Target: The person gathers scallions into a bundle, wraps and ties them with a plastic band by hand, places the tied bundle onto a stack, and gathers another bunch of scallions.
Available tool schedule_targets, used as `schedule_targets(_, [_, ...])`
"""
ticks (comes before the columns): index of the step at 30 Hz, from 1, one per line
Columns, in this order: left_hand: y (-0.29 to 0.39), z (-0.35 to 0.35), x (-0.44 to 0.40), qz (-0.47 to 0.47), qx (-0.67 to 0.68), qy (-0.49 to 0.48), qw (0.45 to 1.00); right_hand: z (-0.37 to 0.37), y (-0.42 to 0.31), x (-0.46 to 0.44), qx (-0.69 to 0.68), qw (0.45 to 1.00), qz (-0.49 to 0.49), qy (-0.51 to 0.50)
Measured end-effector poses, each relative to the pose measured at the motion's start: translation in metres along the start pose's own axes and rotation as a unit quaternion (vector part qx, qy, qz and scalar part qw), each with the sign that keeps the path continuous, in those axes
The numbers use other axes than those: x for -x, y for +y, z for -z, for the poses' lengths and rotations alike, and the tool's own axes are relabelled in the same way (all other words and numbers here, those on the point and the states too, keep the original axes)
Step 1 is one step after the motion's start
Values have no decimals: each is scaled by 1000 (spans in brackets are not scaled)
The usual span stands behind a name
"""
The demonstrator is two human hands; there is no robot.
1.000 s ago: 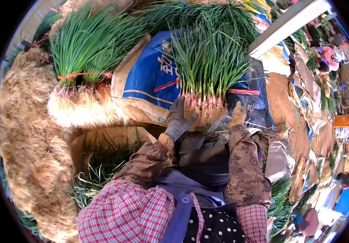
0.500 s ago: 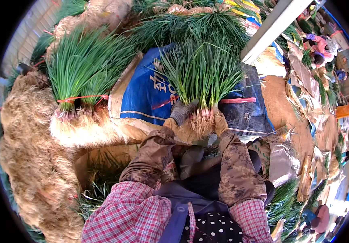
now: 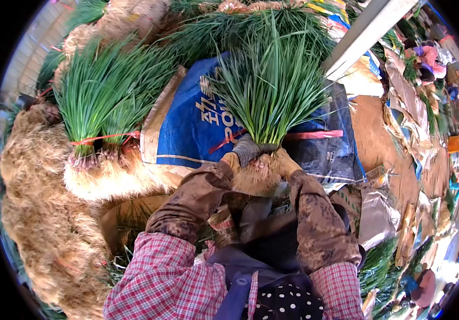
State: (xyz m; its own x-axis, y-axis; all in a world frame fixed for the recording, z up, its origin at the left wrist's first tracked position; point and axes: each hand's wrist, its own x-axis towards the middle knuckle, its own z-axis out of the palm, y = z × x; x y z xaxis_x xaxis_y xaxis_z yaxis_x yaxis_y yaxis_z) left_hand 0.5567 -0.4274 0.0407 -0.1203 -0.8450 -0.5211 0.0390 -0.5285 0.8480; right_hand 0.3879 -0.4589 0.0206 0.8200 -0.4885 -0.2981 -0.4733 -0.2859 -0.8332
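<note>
A loose bunch of green onions [image 3: 272, 101] fans out over the blue printed sack [image 3: 184, 125], leaves pointing away from me. My left hand [image 3: 246, 151], in a grey-and-tan glove, is closed round the stems just above the roots. On the other side my gloved right hand [image 3: 285, 162] grips the base of the same bunch. Pale roots [image 3: 258, 177] hang between the two hands. Under the bunch a flat red tie [image 3: 314, 135] lies across the sack, its ends showing on both sides.
Bundles of green onions tied with red ribbon [image 3: 88, 141] stand to the left, beside a large heap of roots [image 3: 48, 213]. More onions [image 3: 208, 40] lie behind. A pale post [image 3: 365, 40] slants at the upper right. Other people [image 3: 429, 58] sit at far right.
My hands have come closer together and squeezed the stems into a tighter bunch. The leaves now fan out higher. The whole view has shifted slightly.
</note>
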Motion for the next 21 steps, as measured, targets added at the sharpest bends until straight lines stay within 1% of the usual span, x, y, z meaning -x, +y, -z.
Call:
schedule_targets(2, [-5,-1,-9,17,-60,33,997,-21,60,-12,-119,987,-104,32])
schedule_targets(3, [-12,-1,-19,21,-91,52,994,-17,51,-7,-113,988,-88,55])
schedule_targets(4, [-41,-2,-41,-71,-80,91,990,-12,36,-4,-107,989,-69,77])
schedule_targets(5, [-29,-1,-33,-37,-99,74,992,-5,26,-3,-101,989,-49,98])
schedule_targets(6, [-15,0,-25,-3,-119,56,991,1,21,-4,-134,987,-43,73])
schedule_targets(7, [-12,0,-23,34,-124,41,991,12,-1,2,-155,984,-75,40])
schedule_targets(8, [-10,0,-20,45,-110,42,992,26,-39,12,-177,978,-109,6])
schedule_targets(9, [-10,-1,-18,58,-98,41,993,36,-59,18,-202,968,-143,-26])
schedule_targets(10, [3,-8,-1,39,-25,31,998,35,-36,11,-234,963,-105,-76])
schedule_targets(11, [16,-15,17,21,49,19,998,25,-1,6,-108,993,-51,11])
schedule_targets(12, [-12,-12,2,-45,60,58,996,31,-1,10,-171,981,-92,-31])
schedule_targets(13, [-23,-11,6,-97,76,108,987,44,-9,14,-232,961,-130,-72])
schedule_targets(14, [-34,-10,10,-150,86,158,972,60,-41,25,-107,950,-295,-11])
schedule_targets(15, [-45,-10,14,-202,90,205,953,71,-50,31,-94,933,-343,51])
schedule_targets(16, [-52,-9,25,-215,66,267,937,78,-28,32,-178,909,-358,119])
schedule_targets(17, [-57,-4,36,-229,42,328,916,85,9,32,-259,874,-367,184])
schedule_targets(18, [-58,-3,51,-209,90,333,915,97,66,32,-264,842,-404,243])
schedule_targets(19, [-62,-2,65,-188,138,337,912,99,89,35,-270,805,-431,306])
schedule_targets(21, [-98,13,81,-128,191,317,920,101,129,37,-255,724,-465,442])
